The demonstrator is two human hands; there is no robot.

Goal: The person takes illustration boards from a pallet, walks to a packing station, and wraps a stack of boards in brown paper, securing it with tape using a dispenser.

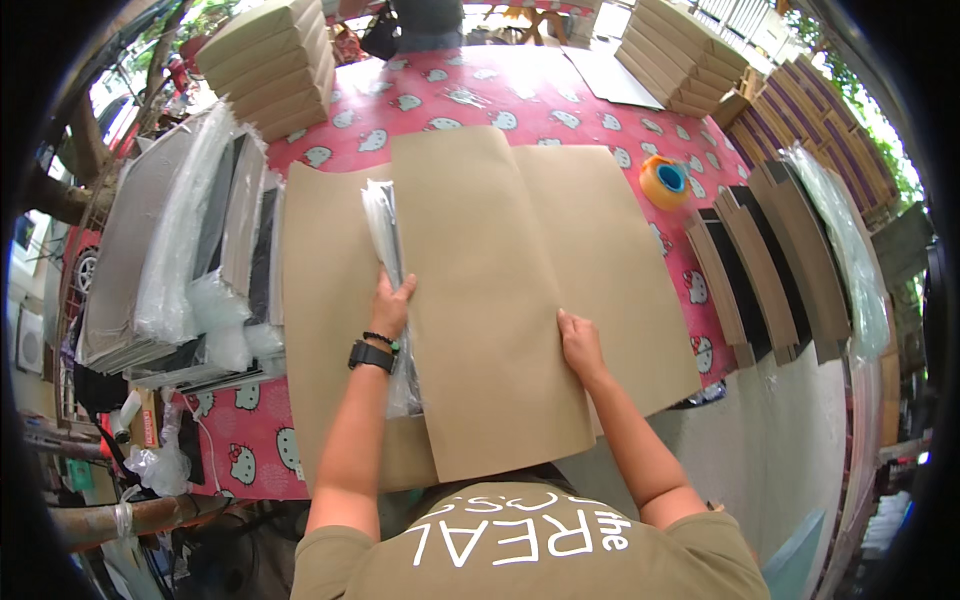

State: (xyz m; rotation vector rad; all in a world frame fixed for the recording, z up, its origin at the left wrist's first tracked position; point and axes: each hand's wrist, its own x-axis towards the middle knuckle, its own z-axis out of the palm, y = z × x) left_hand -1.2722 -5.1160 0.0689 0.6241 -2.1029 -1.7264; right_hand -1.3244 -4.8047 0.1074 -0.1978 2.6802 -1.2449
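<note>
A large sheet of brown kraft paper lies spread over a table covered with a red cartoon-cat tablecloth, and a folded flap of the same paper runs from the far middle of the table to its near edge. The left hand lies on a long, narrow item wrapped in clear plastic, which lies lengthwise on the sheet just left of the flap's left edge; its fingers curl over the wrap, though how firmly they grip cannot be told. A black watch and a bead bracelet sit on that wrist. The right hand lies flat on the flap's right edge, fingers together, pressing the paper down. Right of the flap, on the far right part of the table, stands an orange roll of tape. Further right, a row of brown and black flat pieces stands fanned on edge. At the left, stacks of flat plastic-wrapped items lie piled. Bundles of folded cardboard rest at the far left corner, and another cardboard bundle at the far right.
</note>
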